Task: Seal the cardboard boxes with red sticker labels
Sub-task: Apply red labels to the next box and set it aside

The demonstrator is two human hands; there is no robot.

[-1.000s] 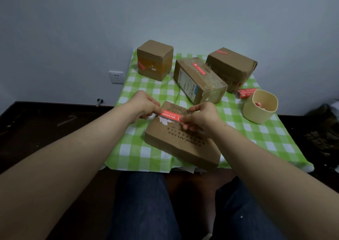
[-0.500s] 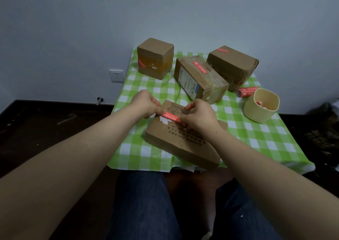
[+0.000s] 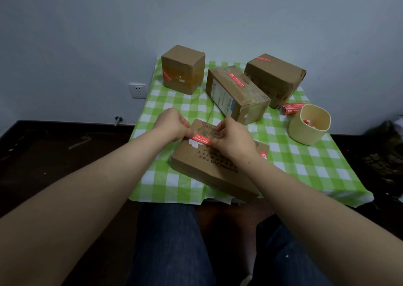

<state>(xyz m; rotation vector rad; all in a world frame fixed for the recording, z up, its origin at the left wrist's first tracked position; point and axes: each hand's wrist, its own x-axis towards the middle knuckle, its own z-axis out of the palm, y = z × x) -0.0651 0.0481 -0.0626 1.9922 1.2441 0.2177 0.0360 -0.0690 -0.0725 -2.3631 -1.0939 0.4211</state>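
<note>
A flat cardboard box (image 3: 213, 167) lies at the near edge of the table. A red sticker label (image 3: 201, 139) stretches across its top near the far left corner. My left hand (image 3: 172, 125) pinches the label's left end and my right hand (image 3: 233, 138) pinches its right end, both low over the box top. Another red label (image 3: 263, 155) shows on the box's right edge by my right wrist. Three boxes stand behind: a cube box (image 3: 183, 69), a long box (image 3: 236, 94) and a dark box (image 3: 274, 79), each bearing a red label.
A cream cup (image 3: 309, 125) with red scraps inside stands at the right, a red roll of labels (image 3: 292, 108) behind it. The green checked tablecloth (image 3: 305, 161) covers a small table against the wall. A wall socket (image 3: 137, 90) is at left. My legs are below the table edge.
Both hands have drawn closer together and lowered the red label toward the flat box's top. The boxes and cup have stayed in place.
</note>
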